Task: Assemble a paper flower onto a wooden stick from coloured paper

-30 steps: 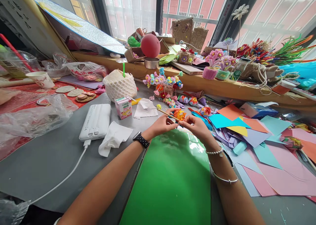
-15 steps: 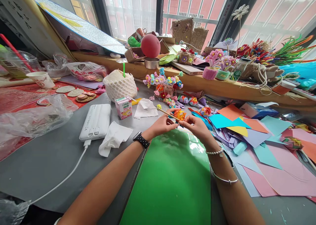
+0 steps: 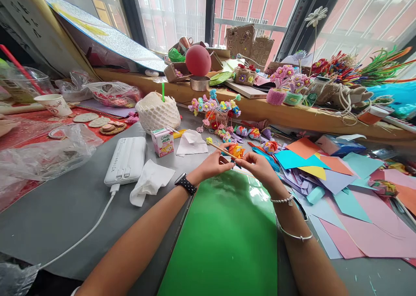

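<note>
The glossy green rectangular board (image 3: 224, 239) lies directly before me. Right of the board I note overlapping coloured paper sheets (image 3: 373, 213); left of it, a crumpled white tissue (image 3: 151, 181) and a white rectangular power bank (image 3: 126, 161). At the board's far end, my right hand (image 3: 258, 168) pinches the near end of a thin tan stick (image 3: 222, 150); my left hand (image 3: 211, 164) holds it farther along, fingers bent. Beyond the board sit an orange folded-paper flower (image 3: 236, 150), contact with my fingers undetermined, and, farther off, multicoloured crocheted flowers (image 3: 216, 107).
</note>
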A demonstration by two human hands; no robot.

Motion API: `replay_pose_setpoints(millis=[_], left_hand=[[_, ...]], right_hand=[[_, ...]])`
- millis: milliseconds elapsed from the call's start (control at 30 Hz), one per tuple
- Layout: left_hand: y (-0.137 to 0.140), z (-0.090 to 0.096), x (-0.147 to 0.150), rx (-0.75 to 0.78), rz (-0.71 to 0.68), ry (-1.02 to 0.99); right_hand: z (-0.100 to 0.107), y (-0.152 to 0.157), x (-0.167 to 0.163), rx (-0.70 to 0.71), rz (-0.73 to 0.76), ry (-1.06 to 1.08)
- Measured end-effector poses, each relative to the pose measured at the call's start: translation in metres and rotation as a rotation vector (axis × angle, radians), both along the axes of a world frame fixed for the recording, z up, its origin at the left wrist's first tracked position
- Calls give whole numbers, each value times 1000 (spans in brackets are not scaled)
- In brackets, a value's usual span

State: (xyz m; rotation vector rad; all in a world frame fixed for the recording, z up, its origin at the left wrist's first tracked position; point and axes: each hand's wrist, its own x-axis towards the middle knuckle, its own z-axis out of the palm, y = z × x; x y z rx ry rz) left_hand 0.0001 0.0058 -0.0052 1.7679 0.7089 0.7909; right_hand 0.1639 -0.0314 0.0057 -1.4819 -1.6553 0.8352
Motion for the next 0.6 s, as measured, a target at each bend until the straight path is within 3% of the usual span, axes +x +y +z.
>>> replay_pose_setpoints(millis=[600], left_hand=[[1, -2, -1, 1, -2, 4]], right_hand=[[-4, 1, 0, 8, 2, 13]])
